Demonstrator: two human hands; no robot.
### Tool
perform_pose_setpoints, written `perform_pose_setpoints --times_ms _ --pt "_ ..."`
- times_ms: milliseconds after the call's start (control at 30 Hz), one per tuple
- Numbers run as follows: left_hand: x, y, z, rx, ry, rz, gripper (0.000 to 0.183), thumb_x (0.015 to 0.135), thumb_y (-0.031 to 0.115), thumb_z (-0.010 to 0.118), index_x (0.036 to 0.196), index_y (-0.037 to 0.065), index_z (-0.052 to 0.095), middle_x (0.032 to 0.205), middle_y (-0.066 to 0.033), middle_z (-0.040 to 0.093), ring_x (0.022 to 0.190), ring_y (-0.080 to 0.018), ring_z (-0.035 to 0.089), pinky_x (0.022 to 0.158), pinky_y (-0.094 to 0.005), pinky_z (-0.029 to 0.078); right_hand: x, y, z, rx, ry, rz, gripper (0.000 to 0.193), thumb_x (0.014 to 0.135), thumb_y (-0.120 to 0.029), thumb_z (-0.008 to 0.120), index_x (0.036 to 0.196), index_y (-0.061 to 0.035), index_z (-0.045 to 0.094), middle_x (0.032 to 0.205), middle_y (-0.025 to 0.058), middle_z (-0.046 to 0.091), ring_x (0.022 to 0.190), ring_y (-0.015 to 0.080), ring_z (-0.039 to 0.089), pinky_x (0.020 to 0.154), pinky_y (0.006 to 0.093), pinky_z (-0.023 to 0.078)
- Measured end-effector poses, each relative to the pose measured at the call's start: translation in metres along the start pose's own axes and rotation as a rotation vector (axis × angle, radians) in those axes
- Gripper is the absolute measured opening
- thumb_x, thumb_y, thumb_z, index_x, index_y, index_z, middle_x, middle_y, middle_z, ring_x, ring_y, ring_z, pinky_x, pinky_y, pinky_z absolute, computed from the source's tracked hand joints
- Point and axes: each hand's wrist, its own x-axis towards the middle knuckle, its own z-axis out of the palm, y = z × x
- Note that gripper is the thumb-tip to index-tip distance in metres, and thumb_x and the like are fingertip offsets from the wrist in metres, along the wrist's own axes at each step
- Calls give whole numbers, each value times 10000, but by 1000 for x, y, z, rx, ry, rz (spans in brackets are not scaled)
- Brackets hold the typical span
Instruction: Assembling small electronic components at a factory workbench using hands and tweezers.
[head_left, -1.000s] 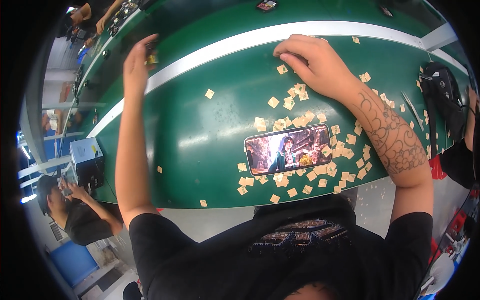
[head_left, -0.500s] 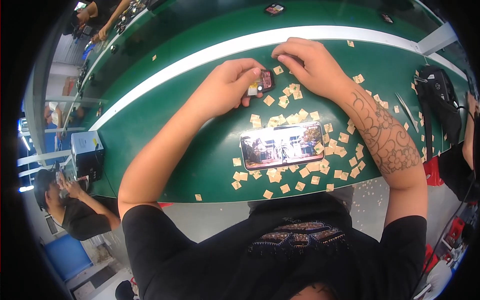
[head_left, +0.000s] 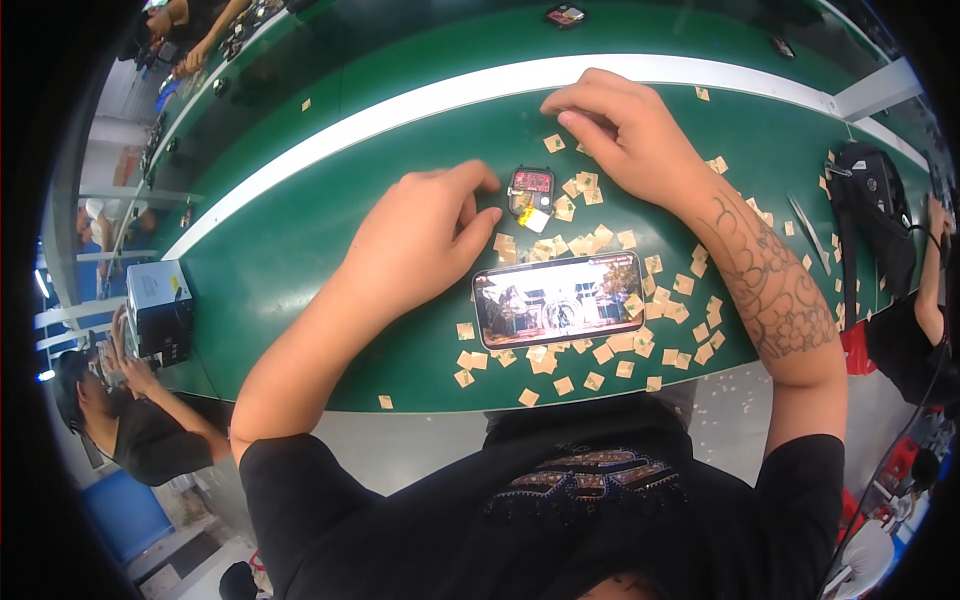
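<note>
A small opened electronic device [head_left: 531,190] with a red circuit board, a dark rim and a yellow-and-white part lies on the green table. My left hand [head_left: 425,225] is just left of it, thumb and fingers apart, holding nothing. My right hand [head_left: 635,125] rests beyond and to the right of the device. Its fingers are curled, with the thumb close to the index finger; whether anything small is between the tips is hidden. Square tan stickers [head_left: 588,187] are scattered around the device. A phone [head_left: 560,298] with a lit screen lies nearer to me, among more stickers.
Tweezers [head_left: 810,234] and a black bag [head_left: 872,200] lie to the right. A white rail [head_left: 480,72] runs along the far edge of the table [head_left: 300,260]. On the left stands a white-and-black box [head_left: 160,312], with a person [head_left: 150,420] beside it. Another person's arm [head_left: 932,260] shows at right.
My left hand has let go of the device and drawn back toward me and to the left. The device now lies on the table. My right hand has hardly moved.
</note>
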Motion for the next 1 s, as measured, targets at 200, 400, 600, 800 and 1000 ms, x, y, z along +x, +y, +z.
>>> perform_pose_setpoints --times_ms 200,400,600,800,1000 --pt "27 -40 25 -81 362 636 733 825 16 832 1503 80 561 1395 -114 632 1223 -316 614 1079 -437 523 5 -12 -6 124 -23 56 178 1038 -42 632 1172 -44 750 932 60 610 749 163 565 697 319 464" --pt "42 -40 39 -166 351 614 728 792 66 890 1459 101 602 1228 -104 699 1194 -314 633 1073 -434 520 7 -21 -19 211 -180 55 147 1037 -44 628 1110 -18 753 928 50 610 781 137 555 680 282 437" --pt "40 -46 38 -160 446 609 706 785 62 903 1430 102 618 1154 -106 688 1139 -313 647 1036 -425 529 5 -6 -18 294 -287 123 80 1012 -5 643 1015 17 720 952 65 639 805 134 585 657 279 445" --pt "43 -52 39 -186 437 629 706 786 54 900 1433 101 621 1157 -108 681 1130 -312 648 1037 -427 536 2 7 -8 78 -90 76 67 1009 -64 694 1012 1 710 878 67 580 694 165 579 609 290 463" --pt "43 -55 42 -225 454 642 719 785 50 904 1439 90 609 1142 -112 676 1093 -299 658 978 -402 572 2 -9 -5 -31 -81 40 56 989 -43 699 1034 -17 720 916 78 599 705 195 610 630 326 498"
